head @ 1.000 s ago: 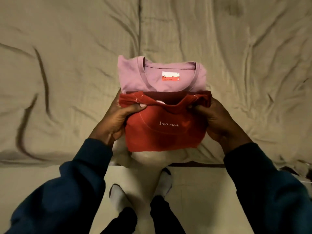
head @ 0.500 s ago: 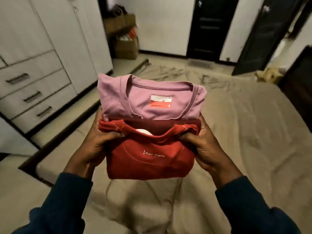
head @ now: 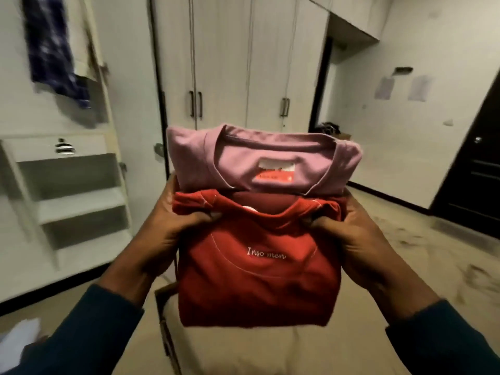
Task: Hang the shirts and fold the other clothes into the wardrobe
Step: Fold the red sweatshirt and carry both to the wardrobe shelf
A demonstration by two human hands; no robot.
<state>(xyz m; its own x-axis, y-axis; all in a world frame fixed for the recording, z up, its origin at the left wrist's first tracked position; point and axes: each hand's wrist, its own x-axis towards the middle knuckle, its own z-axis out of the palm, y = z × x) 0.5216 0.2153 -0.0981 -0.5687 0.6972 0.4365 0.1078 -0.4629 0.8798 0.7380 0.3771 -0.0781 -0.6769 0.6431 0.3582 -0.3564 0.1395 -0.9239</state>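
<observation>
Folded stack held up in front of the wardrobe.
Red shirt [head: 257, 269] on top, lettered "Inso men", pink shirt [head: 259, 161] beneath it and sticking out on the far side. Stack is gripped at both sides: left hand [head: 173, 228] with thumb pressed on the red collar, right hand [head: 349, 234] likewise. Closed wardrobe doors [head: 243, 63] seen far centre; open shelves [head: 78, 201] at left, a blue patterned garment [head: 54, 47] hung above them. Dark door [head: 476, 163] at far right. View is motion-blurred.
</observation>
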